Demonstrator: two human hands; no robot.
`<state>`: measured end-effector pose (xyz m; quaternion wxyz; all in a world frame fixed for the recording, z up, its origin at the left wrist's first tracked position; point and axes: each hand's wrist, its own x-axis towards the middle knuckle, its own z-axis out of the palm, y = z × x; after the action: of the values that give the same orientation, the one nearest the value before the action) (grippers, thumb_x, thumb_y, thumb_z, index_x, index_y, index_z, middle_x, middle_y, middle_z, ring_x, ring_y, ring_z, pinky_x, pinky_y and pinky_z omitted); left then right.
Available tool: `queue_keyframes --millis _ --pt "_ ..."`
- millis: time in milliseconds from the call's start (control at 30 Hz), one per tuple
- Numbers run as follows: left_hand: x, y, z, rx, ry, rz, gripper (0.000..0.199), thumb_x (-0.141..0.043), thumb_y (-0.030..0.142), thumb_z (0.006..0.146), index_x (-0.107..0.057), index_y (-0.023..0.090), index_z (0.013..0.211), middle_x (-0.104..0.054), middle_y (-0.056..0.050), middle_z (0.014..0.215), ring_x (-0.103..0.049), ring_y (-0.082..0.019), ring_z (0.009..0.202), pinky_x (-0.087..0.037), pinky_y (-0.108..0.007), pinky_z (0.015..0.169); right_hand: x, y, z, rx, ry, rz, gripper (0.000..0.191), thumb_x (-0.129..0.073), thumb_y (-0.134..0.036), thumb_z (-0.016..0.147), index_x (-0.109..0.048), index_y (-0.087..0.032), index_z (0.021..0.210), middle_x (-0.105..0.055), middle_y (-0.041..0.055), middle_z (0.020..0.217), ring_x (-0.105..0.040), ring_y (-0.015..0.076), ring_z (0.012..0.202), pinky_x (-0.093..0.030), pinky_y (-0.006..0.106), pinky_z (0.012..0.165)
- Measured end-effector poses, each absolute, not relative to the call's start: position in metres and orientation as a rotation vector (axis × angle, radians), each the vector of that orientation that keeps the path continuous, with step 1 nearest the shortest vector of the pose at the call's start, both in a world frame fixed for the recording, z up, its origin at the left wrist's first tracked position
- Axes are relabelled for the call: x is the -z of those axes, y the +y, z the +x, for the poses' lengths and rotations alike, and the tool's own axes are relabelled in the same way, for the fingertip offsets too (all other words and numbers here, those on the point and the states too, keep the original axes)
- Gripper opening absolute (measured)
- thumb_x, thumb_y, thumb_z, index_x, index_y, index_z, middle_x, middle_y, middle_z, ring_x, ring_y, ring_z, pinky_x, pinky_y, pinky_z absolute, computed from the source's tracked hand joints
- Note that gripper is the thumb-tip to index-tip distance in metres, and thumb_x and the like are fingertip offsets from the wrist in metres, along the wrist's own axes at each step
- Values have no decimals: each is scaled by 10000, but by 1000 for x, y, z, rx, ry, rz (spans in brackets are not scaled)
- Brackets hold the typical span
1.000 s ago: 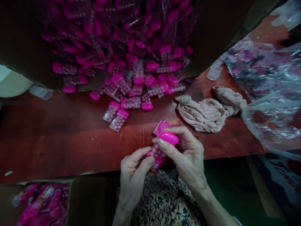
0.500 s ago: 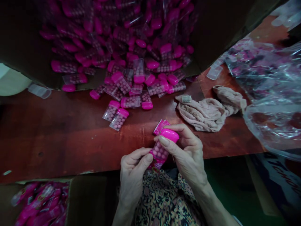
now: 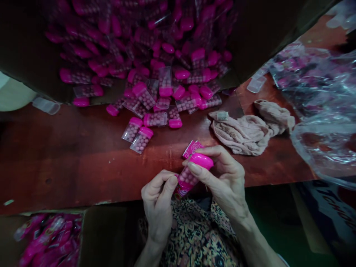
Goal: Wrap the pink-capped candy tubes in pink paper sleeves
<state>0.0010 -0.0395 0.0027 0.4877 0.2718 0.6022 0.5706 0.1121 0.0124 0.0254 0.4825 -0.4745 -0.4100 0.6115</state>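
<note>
Fingers and thumb of my right hand (image 3: 226, 185) hold a small clear candy container (image 3: 188, 176) by its glossy pink cap. It is tilted, cap up and to the right, with pink round candies showing inside. A pink printed sleeve (image 3: 182, 190) is around its lower end. My left hand (image 3: 158, 204) pinches the edge of that sleeve with thumb and forefinger. Just behind the cap, a small stack of flat pink printed sleeves (image 3: 191, 148) lies on the table. Two capped candy containers (image 3: 141, 140) rest side by side farther left.
A large cardboard box (image 3: 258, 33) lies open towards me, and many candy containers (image 3: 144, 94) spill from it onto the red-brown table (image 3: 83, 163). A crumpled cloth (image 3: 241, 133) and a clear plastic bag (image 3: 328, 122) are at right. Pink-wrapped containers (image 3: 50, 241) fill a lower-left box.
My left hand has moved slightly left and up, its pinch now at the sleeve's upper left edge. The right hand keeps its hold on the cap. The view has shifted a little.
</note>
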Motion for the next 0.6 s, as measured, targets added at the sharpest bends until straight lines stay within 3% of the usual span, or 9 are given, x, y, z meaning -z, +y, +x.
queue_keyframes --millis 67,233,600 --pt "-4 -37 0 -1345 1383 679 130 -619 213 791 -748 206 779 -639 6 668 -547 -121 649 -436 -214 620 -23 12 112 -1427 -943 -1173 139 -700 -208 763 -606 -245 859 -679 -42 671 -656 118 552 -568 226 531" --pt "-5 -32 -2 -1223 1385 663 204 -773 155 600 -743 192 799 -681 3 725 -598 -134 680 -486 -225 663 -18 10 108 -1325 -910 -1248 167 -716 -244 747 -600 -234 867 -675 -24 756 -659 126 647 -554 238 595" --pt "2 -29 -5 -1329 1335 544 180 -771 115 607 -755 229 745 -699 29 687 -610 -93 644 -490 -177 618 -15 10 113 -1412 -1190 -1290 154 -720 -246 745 -633 -238 873 -646 -37 750 -607 109 662 -500 215 611"
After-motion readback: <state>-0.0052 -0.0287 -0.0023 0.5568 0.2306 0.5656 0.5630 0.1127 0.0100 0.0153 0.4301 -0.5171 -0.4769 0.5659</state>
